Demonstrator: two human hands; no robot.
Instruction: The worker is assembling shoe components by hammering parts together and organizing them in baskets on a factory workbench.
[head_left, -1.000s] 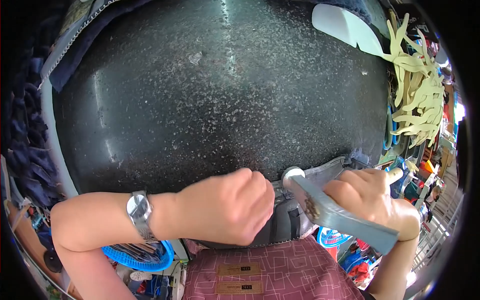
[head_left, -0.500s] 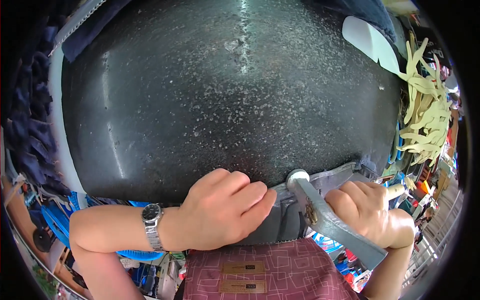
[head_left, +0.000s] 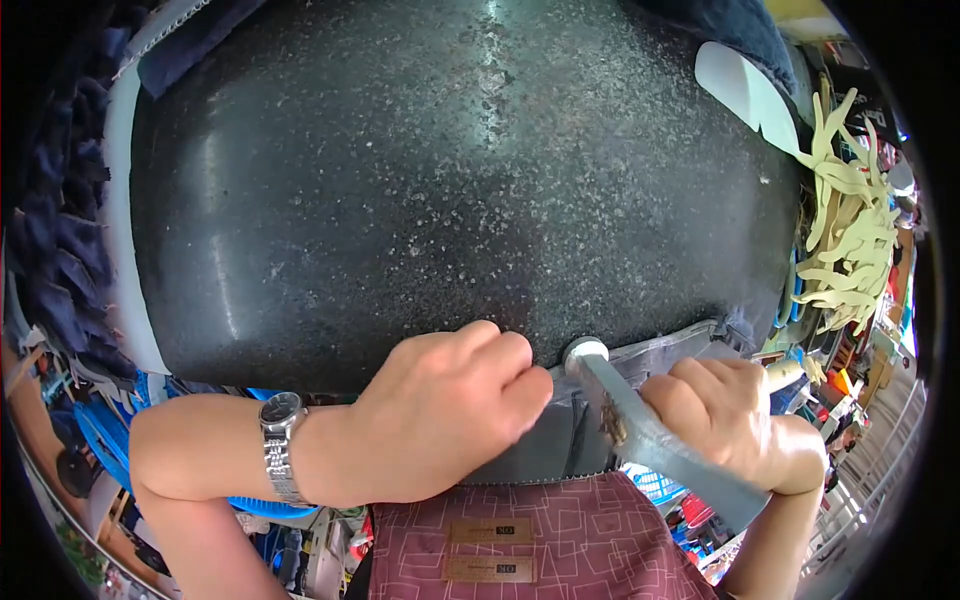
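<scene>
A hammer is in my right hand [head_left: 715, 415], its fingers wrapped round the handle [head_left: 784, 374], whose pale end sticks out beyond the fist. The steel hammer head [head_left: 640, 425] lies slantwise, and its round face is at the near edge of the dark, speckled work surface [head_left: 470, 230]. There it meets a grey leather-like piece [head_left: 665, 355] along that edge. To its left, my left hand [head_left: 460, 405] is closed over the same edge with fingers curled, apparently gripping the grey piece; the fingertips are hidden. Part of the grey piece hangs down in front of my apron [head_left: 500, 545].
Pale yellow strips [head_left: 850, 220] hang in a bundle at the right. Dark blue strips [head_left: 65, 240] hang at the left beside a white edge [head_left: 125, 220]. White sheet pieces [head_left: 735, 85] lie at the back right. Blue baskets [head_left: 105, 440] stand below the surface.
The hammer's round face has shifted slightly left and up along the edge. My left hand has moved a little, its knuckles higher. The view has shifted slightly.
</scene>
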